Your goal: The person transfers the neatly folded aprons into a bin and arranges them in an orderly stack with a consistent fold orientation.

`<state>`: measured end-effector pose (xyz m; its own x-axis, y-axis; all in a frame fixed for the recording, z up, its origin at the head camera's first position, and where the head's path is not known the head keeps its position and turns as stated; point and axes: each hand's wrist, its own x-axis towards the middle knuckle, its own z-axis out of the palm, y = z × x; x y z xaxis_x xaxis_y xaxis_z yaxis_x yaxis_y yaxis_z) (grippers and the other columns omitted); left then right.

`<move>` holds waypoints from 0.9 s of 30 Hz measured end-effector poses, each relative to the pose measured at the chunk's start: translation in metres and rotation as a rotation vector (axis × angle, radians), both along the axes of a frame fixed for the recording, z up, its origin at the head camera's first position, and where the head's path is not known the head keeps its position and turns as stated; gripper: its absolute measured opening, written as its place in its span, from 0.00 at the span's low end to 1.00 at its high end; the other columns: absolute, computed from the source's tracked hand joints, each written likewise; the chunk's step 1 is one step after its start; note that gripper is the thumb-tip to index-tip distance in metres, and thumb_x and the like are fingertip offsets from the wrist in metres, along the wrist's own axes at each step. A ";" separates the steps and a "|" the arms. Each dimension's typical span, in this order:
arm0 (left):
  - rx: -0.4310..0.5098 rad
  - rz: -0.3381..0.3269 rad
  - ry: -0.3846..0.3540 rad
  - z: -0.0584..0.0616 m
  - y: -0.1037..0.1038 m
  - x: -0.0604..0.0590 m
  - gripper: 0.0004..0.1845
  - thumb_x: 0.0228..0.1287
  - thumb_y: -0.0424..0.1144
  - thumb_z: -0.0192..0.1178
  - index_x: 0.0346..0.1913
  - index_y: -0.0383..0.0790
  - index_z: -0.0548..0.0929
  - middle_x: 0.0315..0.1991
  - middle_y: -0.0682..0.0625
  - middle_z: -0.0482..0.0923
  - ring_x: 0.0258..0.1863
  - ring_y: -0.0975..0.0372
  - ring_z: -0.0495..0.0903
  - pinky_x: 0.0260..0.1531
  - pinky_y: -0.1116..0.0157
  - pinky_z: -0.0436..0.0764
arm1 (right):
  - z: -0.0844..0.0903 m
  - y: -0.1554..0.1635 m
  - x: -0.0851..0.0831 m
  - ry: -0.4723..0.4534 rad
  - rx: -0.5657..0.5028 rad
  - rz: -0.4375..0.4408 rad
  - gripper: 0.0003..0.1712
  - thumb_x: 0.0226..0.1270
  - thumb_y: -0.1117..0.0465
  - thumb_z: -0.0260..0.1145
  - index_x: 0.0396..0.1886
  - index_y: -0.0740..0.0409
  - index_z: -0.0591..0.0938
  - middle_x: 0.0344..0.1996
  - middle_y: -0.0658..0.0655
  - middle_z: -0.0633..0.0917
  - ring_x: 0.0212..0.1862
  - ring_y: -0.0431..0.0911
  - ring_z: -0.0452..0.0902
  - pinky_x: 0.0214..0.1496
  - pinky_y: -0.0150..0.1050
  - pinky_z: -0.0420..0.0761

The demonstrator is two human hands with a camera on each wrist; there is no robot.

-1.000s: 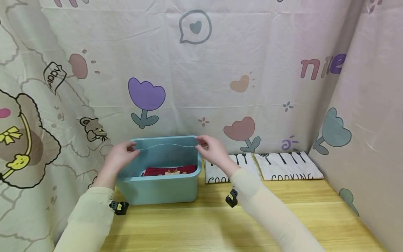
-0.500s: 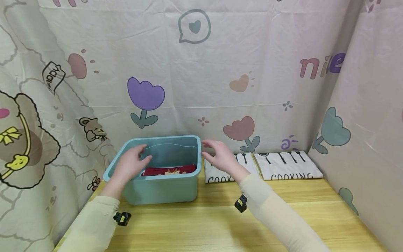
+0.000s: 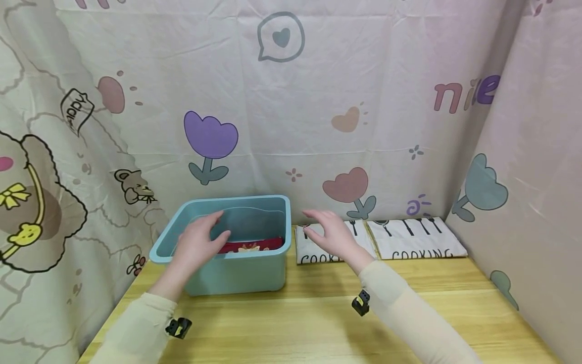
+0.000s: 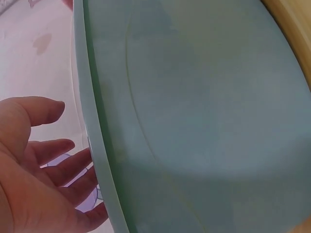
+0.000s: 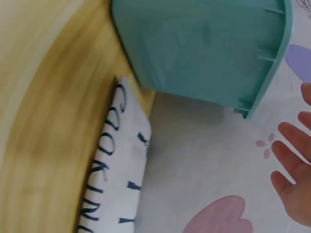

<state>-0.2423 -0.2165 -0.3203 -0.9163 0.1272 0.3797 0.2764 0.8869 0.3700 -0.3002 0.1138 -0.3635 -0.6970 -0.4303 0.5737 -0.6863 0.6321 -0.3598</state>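
Backdrop: a printed cloth point(image 3: 318, 101) with tulips, hearts and a bear hangs behind and to both sides of the two hands.
Counter: the pale wooden counter point(image 3: 295, 323) runs under both forearms, nearer the person than either hand.
Bin: the teal plastic bin point(image 3: 236, 273) stands just under and beyond the left hand and just left of the right hand, its back against the cloth (a thin clear edge shows across its mouth, though what it belongs to is hard to tell).
Towels: two folded white towels point(image 3: 416, 240) printed "COOKING" lie side by side; the near one sits under and beyond the right hand, the other further to that hand's right.
Red cloth: a folded red cloth point(image 3: 254, 245) with a light pattern lies inside the bin, just right of the left hand's fingers.
Left hand: the left hand point(image 3: 197, 242) hovers over the bin's near-left rim, fingers spread and relaxed, holding nothing.
Right hand: the right hand point(image 3: 329, 235) hangs just right of the bin above the nearer towel, fingers straight and loose, holding nothing.
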 end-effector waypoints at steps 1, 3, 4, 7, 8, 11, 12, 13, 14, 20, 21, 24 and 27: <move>-0.003 -0.004 0.008 -0.001 0.001 0.001 0.31 0.67 0.43 0.62 0.69 0.32 0.69 0.60 0.34 0.76 0.61 0.38 0.70 0.53 0.32 0.66 | -0.002 0.001 0.000 0.008 0.007 -0.006 0.26 0.68 0.57 0.67 0.64 0.61 0.77 0.60 0.58 0.80 0.62 0.55 0.73 0.64 0.51 0.71; -0.004 -0.008 0.020 -0.002 0.004 0.004 0.31 0.67 0.43 0.62 0.69 0.33 0.69 0.60 0.35 0.76 0.61 0.39 0.70 0.53 0.31 0.65 | -0.008 0.004 0.001 0.020 0.020 -0.016 0.26 0.68 0.57 0.67 0.63 0.62 0.78 0.59 0.59 0.81 0.61 0.56 0.74 0.64 0.52 0.71; -0.005 -0.012 0.023 -0.003 0.005 0.006 0.31 0.67 0.43 0.62 0.69 0.33 0.70 0.60 0.35 0.76 0.61 0.39 0.70 0.53 0.31 0.65 | -0.010 0.006 0.001 0.024 0.026 -0.022 0.26 0.68 0.57 0.67 0.63 0.62 0.78 0.59 0.59 0.81 0.61 0.56 0.74 0.64 0.52 0.71; 0.000 -0.023 0.032 -0.004 0.010 0.010 0.31 0.66 0.42 0.63 0.68 0.33 0.71 0.60 0.35 0.76 0.61 0.38 0.70 0.53 0.31 0.64 | -0.018 0.010 0.001 0.029 0.043 -0.044 0.26 0.68 0.57 0.67 0.62 0.62 0.78 0.58 0.60 0.81 0.61 0.57 0.74 0.63 0.53 0.71; 0.000 -0.026 0.035 -0.004 0.012 0.011 0.31 0.66 0.42 0.64 0.68 0.33 0.71 0.60 0.35 0.76 0.61 0.39 0.70 0.53 0.31 0.64 | -0.021 0.011 0.000 0.029 0.049 -0.053 0.26 0.67 0.56 0.67 0.62 0.62 0.78 0.58 0.60 0.82 0.60 0.57 0.74 0.63 0.53 0.72; -0.011 -0.032 0.050 -0.005 0.016 0.015 0.31 0.65 0.42 0.65 0.68 0.33 0.72 0.60 0.35 0.76 0.61 0.39 0.70 0.53 0.31 0.65 | -0.031 0.015 -0.003 0.022 0.067 -0.076 0.26 0.66 0.57 0.68 0.62 0.61 0.78 0.57 0.59 0.82 0.59 0.57 0.75 0.61 0.54 0.73; -0.017 -0.035 0.057 -0.006 0.017 0.016 0.31 0.65 0.42 0.65 0.68 0.33 0.72 0.61 0.35 0.76 0.61 0.39 0.70 0.53 0.32 0.65 | -0.035 0.017 -0.004 0.019 0.076 -0.083 0.26 0.66 0.57 0.68 0.62 0.60 0.79 0.56 0.59 0.82 0.58 0.57 0.76 0.61 0.54 0.73; -0.023 -0.038 0.064 -0.006 0.019 0.018 0.31 0.65 0.43 0.65 0.68 0.34 0.72 0.61 0.35 0.75 0.61 0.39 0.71 0.53 0.32 0.66 | -0.038 0.018 -0.005 0.017 0.082 -0.089 0.26 0.66 0.57 0.69 0.62 0.60 0.79 0.55 0.60 0.83 0.58 0.57 0.76 0.61 0.55 0.72; -0.030 -0.041 0.070 -0.007 0.020 0.019 0.31 0.64 0.43 0.66 0.68 0.34 0.72 0.61 0.35 0.75 0.60 0.39 0.71 0.52 0.32 0.66 | -0.042 0.020 -0.006 0.014 0.088 -0.093 0.26 0.65 0.57 0.69 0.61 0.61 0.79 0.54 0.60 0.83 0.58 0.57 0.76 0.61 0.55 0.72; -0.061 -0.074 0.117 -0.009 0.028 0.024 0.31 0.62 0.42 0.68 0.66 0.35 0.75 0.59 0.37 0.77 0.59 0.41 0.73 0.50 0.34 0.69 | -0.065 0.031 -0.013 -0.028 0.135 -0.138 0.25 0.64 0.57 0.70 0.59 0.61 0.81 0.54 0.62 0.83 0.59 0.60 0.74 0.64 0.57 0.69; -0.066 -0.079 0.124 -0.009 0.030 0.025 0.30 0.62 0.42 0.68 0.66 0.35 0.75 0.59 0.37 0.78 0.58 0.41 0.74 0.50 0.34 0.69 | -0.069 0.033 -0.014 -0.041 0.144 -0.150 0.25 0.64 0.57 0.70 0.59 0.61 0.81 0.55 0.62 0.83 0.60 0.60 0.74 0.64 0.57 0.68; -0.074 -0.085 0.140 -0.011 0.036 0.027 0.30 0.61 0.41 0.69 0.65 0.36 0.76 0.58 0.39 0.78 0.58 0.43 0.75 0.49 0.35 0.70 | -0.079 0.038 -0.015 -0.081 0.160 -0.188 0.25 0.64 0.57 0.70 0.59 0.60 0.80 0.56 0.63 0.82 0.60 0.61 0.73 0.65 0.57 0.68; -0.079 -0.089 0.153 -0.013 0.042 0.029 0.30 0.60 0.42 0.70 0.65 0.37 0.77 0.58 0.40 0.79 0.57 0.44 0.75 0.51 0.36 0.70 | -0.088 0.044 -0.016 -0.126 0.169 -0.224 0.25 0.66 0.56 0.69 0.60 0.60 0.80 0.57 0.64 0.81 0.61 0.62 0.72 0.65 0.58 0.68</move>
<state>-0.2132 -0.1745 -0.3330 -0.8323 0.2404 0.4995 0.4032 0.8809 0.2478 -0.3167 0.1574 -0.4513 -0.8462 -0.3398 0.4105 -0.4800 0.8206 -0.3101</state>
